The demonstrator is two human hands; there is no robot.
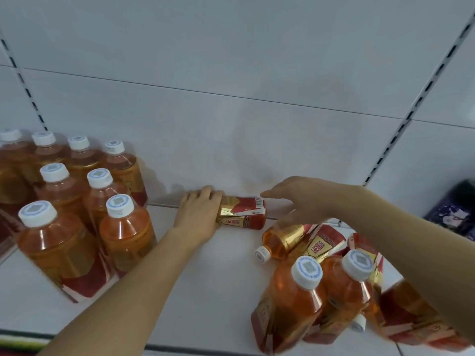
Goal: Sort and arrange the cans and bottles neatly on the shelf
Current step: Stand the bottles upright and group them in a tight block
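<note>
A tea bottle [244,213] with a red and gold label lies on its side at the back of the white shelf [205,273]. My left hand [198,209] grips its left end, fingers curled over it. My right hand [295,199] hovers just right of that bottle, fingers relaxed and holding nothing. Several upright tea bottles [77,201] with white caps stand in rows at the left. At the right, another bottle [285,242] lies on its side behind two upright bottles [321,299].
The white back panel [231,124] rises right behind the lying bottle. Slotted uprights [411,116] run along both sides. A dark purple package [452,214] sits at the far right. The shelf's front edge [180,348] runs along the bottom.
</note>
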